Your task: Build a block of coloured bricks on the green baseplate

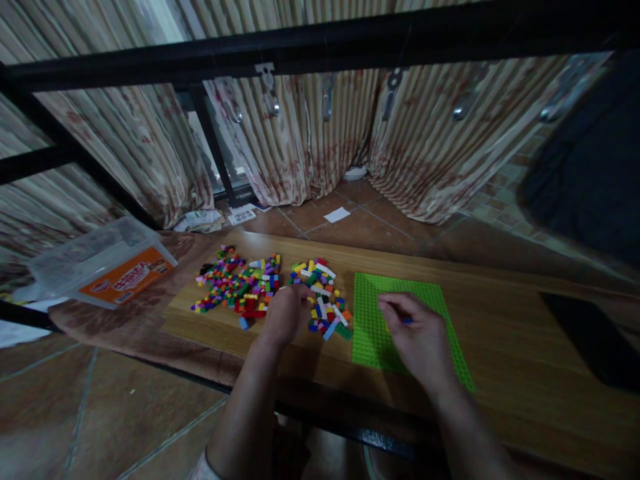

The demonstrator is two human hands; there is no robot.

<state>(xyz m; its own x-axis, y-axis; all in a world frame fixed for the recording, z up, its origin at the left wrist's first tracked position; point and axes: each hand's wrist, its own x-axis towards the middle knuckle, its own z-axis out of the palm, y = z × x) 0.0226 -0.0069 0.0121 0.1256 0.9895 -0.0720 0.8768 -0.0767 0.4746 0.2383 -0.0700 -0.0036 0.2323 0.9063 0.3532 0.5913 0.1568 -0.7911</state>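
Note:
A green studded baseplate (pixel 370 313) lies flat on a low wooden board (pixel 500 333). Left of it, several small coloured bricks (pixel 240 283) lie spread in a pile. My left hand (pixel 285 315) rests on the pile's right part, knuckles up and fingers curled among the bricks; what it holds is hidden. My right hand (pixel 417 337) is over the baseplate, fingers pinched on a small blue brick (pixel 407 321) held just above the studs.
A clear plastic box with an orange label (pixel 107 263) sits at the left on a brown mat. A dark flat object (pixel 595 337) lies at the board's right end. Black metal bars (pixel 320 47) cross overhead, with curtains and tiled floor behind.

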